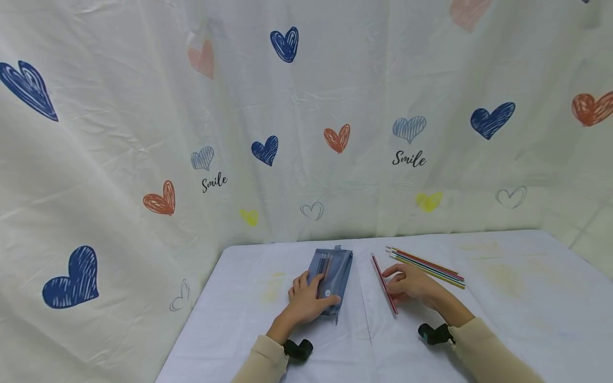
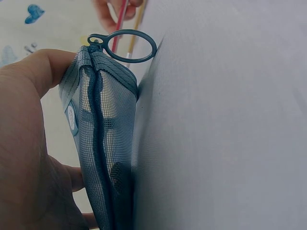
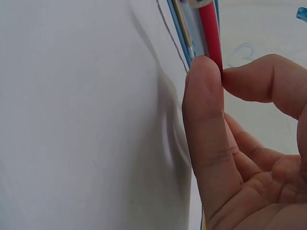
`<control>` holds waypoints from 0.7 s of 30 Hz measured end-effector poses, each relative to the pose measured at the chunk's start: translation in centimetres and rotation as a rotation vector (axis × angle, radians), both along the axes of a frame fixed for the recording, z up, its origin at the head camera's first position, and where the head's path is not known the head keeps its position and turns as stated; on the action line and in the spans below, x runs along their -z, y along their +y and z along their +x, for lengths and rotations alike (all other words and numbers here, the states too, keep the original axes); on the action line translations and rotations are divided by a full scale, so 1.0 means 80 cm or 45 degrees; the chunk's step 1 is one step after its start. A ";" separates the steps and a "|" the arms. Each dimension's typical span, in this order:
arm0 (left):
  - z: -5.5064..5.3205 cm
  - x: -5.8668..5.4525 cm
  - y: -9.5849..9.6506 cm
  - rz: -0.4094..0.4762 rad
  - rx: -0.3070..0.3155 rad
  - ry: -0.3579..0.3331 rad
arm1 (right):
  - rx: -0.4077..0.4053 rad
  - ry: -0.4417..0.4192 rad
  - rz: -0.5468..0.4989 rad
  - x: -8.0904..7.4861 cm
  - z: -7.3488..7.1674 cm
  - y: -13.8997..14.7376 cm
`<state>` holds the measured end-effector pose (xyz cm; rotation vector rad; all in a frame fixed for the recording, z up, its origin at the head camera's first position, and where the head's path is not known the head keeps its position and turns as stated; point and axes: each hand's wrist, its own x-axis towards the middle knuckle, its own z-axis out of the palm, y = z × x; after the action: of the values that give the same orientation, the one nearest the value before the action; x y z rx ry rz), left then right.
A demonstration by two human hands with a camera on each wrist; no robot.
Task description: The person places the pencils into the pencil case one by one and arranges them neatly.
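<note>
A blue mesh zippered pencil case (image 1: 341,271) lies on the white table, with pencil shapes showing on its upper face. My left hand (image 1: 306,300) rests across its left side and near end, thumb and fingers pressing on its top. The zip and its oval pull ring (image 2: 132,61) face the left wrist camera. To the right of the case, my right hand (image 1: 409,282) pinches a red pencil (image 1: 384,284) between thumb and fingertips. In the right wrist view the thumb (image 3: 207,105) covers part of the red pencil's shaft.
Several colored pencils (image 1: 426,266) lie side by side just beyond the right hand. White cloth (image 1: 239,340) covers the table, with a crease down its middle. Behind it hangs a pale curtain (image 1: 364,80) printed with hearts. A dark camera mount sits on each wrist.
</note>
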<state>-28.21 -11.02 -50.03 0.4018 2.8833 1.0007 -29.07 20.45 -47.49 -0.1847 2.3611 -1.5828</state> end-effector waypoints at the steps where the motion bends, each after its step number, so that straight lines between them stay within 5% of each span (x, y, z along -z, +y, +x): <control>1: 0.000 0.000 0.000 0.001 0.000 0.000 | 0.002 -0.005 -0.001 0.000 0.001 -0.002; 21: -0.001 0.001 0.001 0.014 0.000 0.011 | -0.106 -0.078 -0.112 0.008 0.007 -0.043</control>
<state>-28.32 -10.93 -50.13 0.4074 2.8866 1.0180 -28.49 17.02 -48.09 -0.2460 2.2104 -1.6305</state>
